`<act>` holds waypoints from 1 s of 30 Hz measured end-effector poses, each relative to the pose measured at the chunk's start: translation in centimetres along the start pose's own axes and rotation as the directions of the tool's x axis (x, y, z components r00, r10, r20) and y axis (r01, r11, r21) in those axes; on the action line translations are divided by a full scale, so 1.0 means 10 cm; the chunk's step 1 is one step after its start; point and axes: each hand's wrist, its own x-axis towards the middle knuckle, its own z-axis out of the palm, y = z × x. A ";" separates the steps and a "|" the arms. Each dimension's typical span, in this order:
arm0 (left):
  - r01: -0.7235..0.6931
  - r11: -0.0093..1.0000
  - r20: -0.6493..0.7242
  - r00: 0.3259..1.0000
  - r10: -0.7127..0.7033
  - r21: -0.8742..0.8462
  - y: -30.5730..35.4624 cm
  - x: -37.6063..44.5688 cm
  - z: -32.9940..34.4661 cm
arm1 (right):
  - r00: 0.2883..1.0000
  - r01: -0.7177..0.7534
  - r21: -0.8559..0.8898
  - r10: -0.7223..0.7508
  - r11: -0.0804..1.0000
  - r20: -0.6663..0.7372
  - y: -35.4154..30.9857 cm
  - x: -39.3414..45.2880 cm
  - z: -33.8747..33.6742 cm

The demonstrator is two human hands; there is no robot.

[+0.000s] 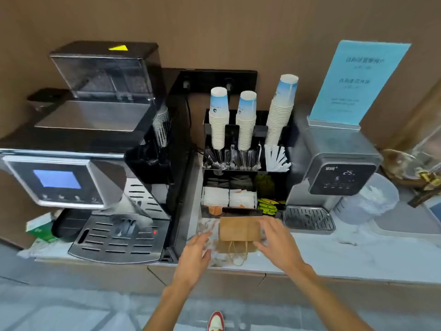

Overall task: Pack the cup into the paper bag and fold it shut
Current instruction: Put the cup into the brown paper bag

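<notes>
Brown kraft paper makes the paper bag [239, 231], which lies on its side near the front edge of the bench [358, 256], just in front of a black organizer [245, 177]. Its upper part looks folded over the lower part, and thin twisted paper handles [236, 253] hang out toward the front edge. The bag looks flat and a little creased; whether a cup is inside, I cannot tell.

Both hands are beside the bag with the fingers spread apart. The left hand [196, 252] hovers at the left side of the bag, and I cannot tell if it touches it. The right hand [276, 242] is at the right side, fingertips at the bag's edge (the picture is blurred here), and it does not clamp anything.

The bench has a pale, marble-like top with a wooden front. At its left end stands a black and silver coffee machine [95, 151] with a blue screen. The organizer holds three stacks of white and blue paper cups [243, 120], wrapped stirrers and small sachets. To the right is a grey water dispenser [334, 173] with a blue sign [358, 82] on top. The wall behind is brown.
</notes>
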 end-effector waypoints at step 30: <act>0.046 0.988 -0.029 0.999 -0.042 0.149 0.54 0.69 -0.09 | 0.979 -0.044 0.391 -0.037 0.920 0.198 -0.13 0.68 -0.46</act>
